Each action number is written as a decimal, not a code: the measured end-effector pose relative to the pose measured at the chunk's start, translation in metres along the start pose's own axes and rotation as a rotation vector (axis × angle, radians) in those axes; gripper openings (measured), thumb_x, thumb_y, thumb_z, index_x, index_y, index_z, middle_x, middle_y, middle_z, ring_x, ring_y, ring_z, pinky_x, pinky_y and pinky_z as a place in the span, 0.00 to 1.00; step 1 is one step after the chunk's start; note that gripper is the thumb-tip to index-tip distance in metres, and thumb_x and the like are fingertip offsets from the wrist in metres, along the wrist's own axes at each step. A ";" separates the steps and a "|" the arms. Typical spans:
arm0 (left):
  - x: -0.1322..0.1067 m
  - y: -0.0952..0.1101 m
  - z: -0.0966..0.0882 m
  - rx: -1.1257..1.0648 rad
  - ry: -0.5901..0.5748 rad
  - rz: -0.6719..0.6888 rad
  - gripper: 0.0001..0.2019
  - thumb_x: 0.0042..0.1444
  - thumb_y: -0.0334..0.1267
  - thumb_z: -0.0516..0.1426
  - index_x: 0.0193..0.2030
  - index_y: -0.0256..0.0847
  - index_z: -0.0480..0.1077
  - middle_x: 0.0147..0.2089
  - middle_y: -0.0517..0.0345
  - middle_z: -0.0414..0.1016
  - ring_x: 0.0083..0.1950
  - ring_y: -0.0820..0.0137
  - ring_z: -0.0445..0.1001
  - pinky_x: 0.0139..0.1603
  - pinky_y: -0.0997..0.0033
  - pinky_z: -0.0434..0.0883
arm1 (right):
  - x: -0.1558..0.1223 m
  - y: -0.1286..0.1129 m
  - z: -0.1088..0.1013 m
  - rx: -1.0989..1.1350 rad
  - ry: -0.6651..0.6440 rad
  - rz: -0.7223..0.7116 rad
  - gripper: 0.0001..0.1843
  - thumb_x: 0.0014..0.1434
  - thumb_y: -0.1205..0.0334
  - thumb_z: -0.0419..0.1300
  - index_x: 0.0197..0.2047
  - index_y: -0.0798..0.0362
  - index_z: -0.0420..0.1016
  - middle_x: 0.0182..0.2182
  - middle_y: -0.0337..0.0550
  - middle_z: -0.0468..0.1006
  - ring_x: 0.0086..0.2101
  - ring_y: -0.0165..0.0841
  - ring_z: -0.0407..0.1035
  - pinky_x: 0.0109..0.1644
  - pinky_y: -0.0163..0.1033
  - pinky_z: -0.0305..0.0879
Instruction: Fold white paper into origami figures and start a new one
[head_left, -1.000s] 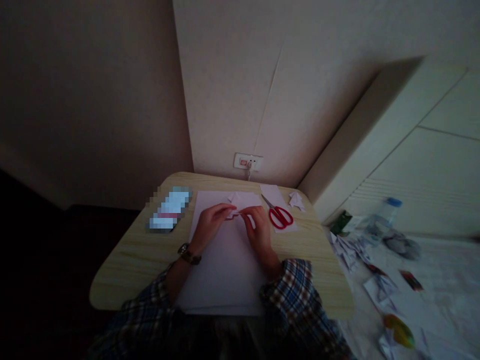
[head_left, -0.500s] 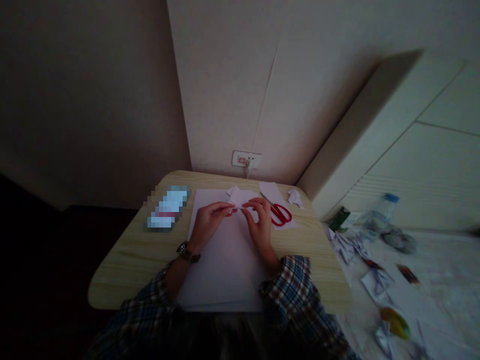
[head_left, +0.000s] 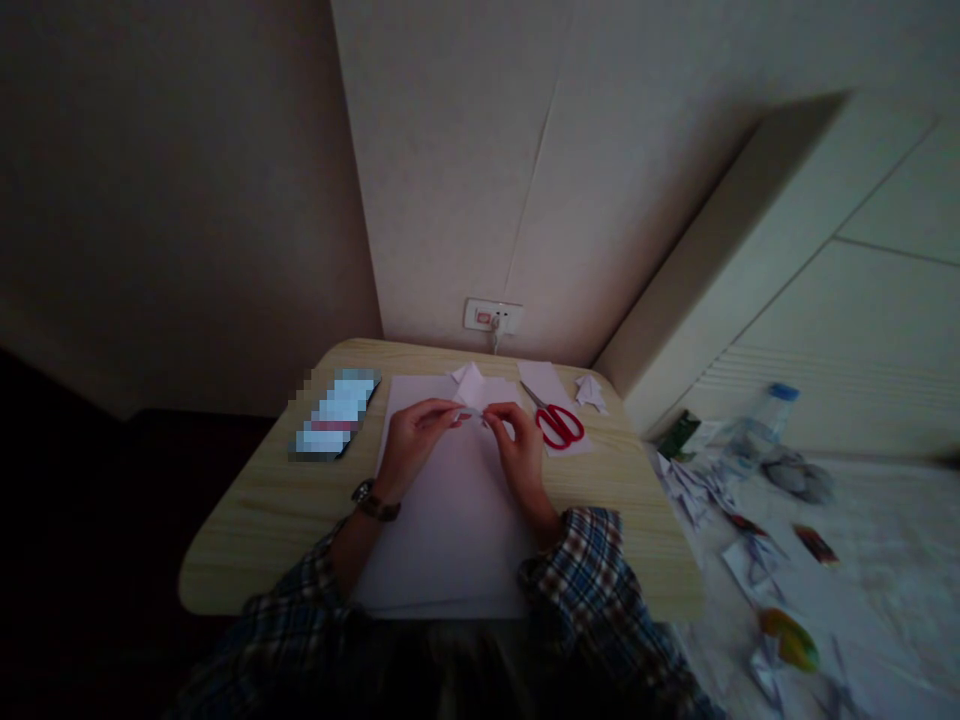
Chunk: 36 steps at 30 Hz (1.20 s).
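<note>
Both hands meet above a stack of white paper on a small wooden table. My left hand, with a dark watch at its wrist, pinches one side of a folded white paper. My right hand pinches the other side between thumb and fingers. The paper's pointed top sticks up beyond the fingertips; its lower part is mostly hidden by them. Just right of my right hand, red-handled scissors lie on a white paper piece.
A phone with a lit, blurred screen lies at the table's left. A folded paper figure sits at the back right. Behind is a wall socket with a plug. At right, a plastic bottle and paper scraps lie on a pale surface.
My right fingers have drawn down and closed in on the paper, uncovering the scissor blades. More of the paper's pointed top shows. My left hand has barely moved.
</note>
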<state>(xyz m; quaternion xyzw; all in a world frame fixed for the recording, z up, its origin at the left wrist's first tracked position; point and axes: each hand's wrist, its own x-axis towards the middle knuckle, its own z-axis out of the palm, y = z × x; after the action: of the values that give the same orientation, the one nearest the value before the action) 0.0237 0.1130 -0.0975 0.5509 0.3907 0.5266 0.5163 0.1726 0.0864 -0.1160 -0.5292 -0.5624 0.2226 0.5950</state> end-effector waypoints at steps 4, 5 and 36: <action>0.000 -0.002 0.000 -0.028 -0.014 0.000 0.11 0.46 0.41 0.63 0.33 0.36 0.75 0.36 0.54 0.79 0.37 0.66 0.78 0.44 0.68 0.75 | -0.002 0.001 -0.002 -0.054 -0.001 -0.033 0.06 0.57 0.61 0.57 0.30 0.51 0.73 0.27 0.38 0.77 0.31 0.33 0.70 0.39 0.37 0.65; 0.000 -0.003 0.000 -0.039 -0.019 0.001 0.11 0.47 0.41 0.63 0.34 0.36 0.75 0.36 0.54 0.79 0.37 0.66 0.78 0.44 0.68 0.75 | -0.002 0.001 -0.002 -0.064 0.000 -0.041 0.06 0.57 0.61 0.57 0.31 0.51 0.73 0.27 0.38 0.77 0.31 0.33 0.70 0.39 0.37 0.65; 0.004 -0.007 -0.001 -0.075 0.003 -0.124 0.15 0.41 0.41 0.66 0.35 0.37 0.71 0.31 0.58 0.78 0.35 0.68 0.77 0.40 0.69 0.72 | 0.000 0.005 0.004 0.009 -0.128 0.053 0.09 0.55 0.55 0.58 0.29 0.51 0.68 0.26 0.36 0.71 0.30 0.32 0.66 0.37 0.37 0.62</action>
<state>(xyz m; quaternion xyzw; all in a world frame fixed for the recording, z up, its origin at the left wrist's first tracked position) 0.0239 0.1183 -0.1040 0.5049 0.4049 0.5088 0.5677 0.1710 0.0895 -0.1209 -0.5260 -0.5841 0.2743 0.5541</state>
